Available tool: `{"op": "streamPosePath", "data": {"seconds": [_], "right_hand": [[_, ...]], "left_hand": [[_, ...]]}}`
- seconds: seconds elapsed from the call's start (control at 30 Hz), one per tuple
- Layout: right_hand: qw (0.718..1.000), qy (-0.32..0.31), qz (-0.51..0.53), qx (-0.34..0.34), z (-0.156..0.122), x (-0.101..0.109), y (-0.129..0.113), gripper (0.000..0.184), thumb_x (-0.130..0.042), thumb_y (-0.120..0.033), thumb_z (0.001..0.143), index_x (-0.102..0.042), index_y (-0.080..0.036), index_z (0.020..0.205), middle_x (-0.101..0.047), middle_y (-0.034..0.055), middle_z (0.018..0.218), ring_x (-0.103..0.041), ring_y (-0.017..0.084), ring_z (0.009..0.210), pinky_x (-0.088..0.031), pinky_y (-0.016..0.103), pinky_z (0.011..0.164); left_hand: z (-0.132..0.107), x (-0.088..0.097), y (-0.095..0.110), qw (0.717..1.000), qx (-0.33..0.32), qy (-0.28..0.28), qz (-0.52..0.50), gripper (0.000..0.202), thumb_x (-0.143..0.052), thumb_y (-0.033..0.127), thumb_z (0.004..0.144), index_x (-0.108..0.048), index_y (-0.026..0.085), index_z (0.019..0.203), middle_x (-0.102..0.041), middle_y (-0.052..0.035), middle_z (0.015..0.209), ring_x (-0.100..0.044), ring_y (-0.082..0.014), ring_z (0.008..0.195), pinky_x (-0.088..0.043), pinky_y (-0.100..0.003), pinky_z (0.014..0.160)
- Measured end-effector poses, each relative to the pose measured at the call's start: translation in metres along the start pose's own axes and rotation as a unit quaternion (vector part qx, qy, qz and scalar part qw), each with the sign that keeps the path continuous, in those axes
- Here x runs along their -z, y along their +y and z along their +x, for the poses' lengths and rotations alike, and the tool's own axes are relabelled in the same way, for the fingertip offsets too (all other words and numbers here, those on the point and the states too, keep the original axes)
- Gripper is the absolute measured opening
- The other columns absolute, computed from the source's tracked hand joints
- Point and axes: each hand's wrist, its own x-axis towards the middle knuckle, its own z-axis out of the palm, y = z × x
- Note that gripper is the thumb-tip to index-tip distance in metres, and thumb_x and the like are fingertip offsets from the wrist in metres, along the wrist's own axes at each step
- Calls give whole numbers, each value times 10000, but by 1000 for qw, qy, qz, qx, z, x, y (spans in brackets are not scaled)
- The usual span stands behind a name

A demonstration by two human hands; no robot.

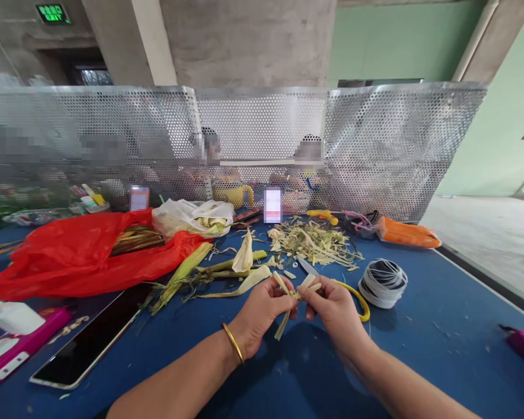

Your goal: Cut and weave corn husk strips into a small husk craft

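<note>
Pale strips of corn husk (283, 327) cross between my two hands, held above the blue table (402, 361). My left hand (268, 311), with a gold bangle (233, 343) at its wrist, pinches the strips between thumb and fingers. My right hand (332, 305) pinches their other side, fingertips nearly touching those of the left. Just behind the hands lies a scissors blade (306, 266), with its yellow handle (360, 299) partly hidden by my right hand. Husk leaves (243, 251) and a green husk (186, 273) lie beyond my left hand.
A spool of white cord (383, 283) stands to the right, near an orange packet (408, 232). Husk scraps (318, 241) are heaped at the back. Left are a red bag (70, 256), a phone (96, 337) and a pink power strip (24, 346). A perforated metal screen (262, 122) stands behind, with people beyond.
</note>
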Motion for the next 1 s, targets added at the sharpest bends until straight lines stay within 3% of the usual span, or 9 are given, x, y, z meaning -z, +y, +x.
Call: {"op": "streamPosePath", "data": {"seconds": [0.17, 0.3, 0.57, 0.83, 1.0], "right_hand": [[999, -9, 32, -16, 1, 0, -1, 342, -718, -449, 661, -504, -189, 600, -572, -35, 464, -521, 104, 415, -394, 224, 444], [1000, -2, -4, 9, 0, 0, 1, 277, -685, -403, 692, -511, -196, 631, -608, -33, 508, -524, 102, 421, -404, 223, 435], [996, -11, -80, 32, -2, 2, 4, 241, -650, -389, 747, -518, -208, 659, -618, -34, 516, -528, 114, 441, -386, 227, 442], [1000, -23, -9, -12, 2, 4, -3, 268, -707, -374, 688, -531, -186, 613, -638, -24, 531, -523, 95, 451, -394, 225, 486], [1000, -10, -6, -6, 1, 4, -4, 268, -717, -371, 670, -535, -188, 599, -633, -23, 516, -534, 103, 449, -400, 229, 487]], "left_hand": [[1, 3, 1, 997, 51, -28, -52, 244, -710, 178, 622, -522, 187, 777, -647, 13, 650, -634, -153, 648, -476, -291, 712], [0, 2, 3, 995, 77, -15, -63, 310, -785, 210, 576, -525, 179, 742, -672, -10, 683, -665, -181, 689, -501, -296, 679], [-2, 5, 7, 992, 116, 12, -36, 305, -772, 198, 549, -511, 183, 707, -643, 17, 603, -604, -135, 525, -456, -249, 546], [2, 15, 1, 990, 116, -39, -72, 211, -748, 211, 648, -585, 161, 772, -674, -26, 717, -613, -126, 633, -444, -232, 616], [3, 13, 5, 994, 103, -25, -29, 233, -770, 261, 649, -627, 153, 797, -686, -34, 729, -603, -123, 634, -460, -241, 639]]}}
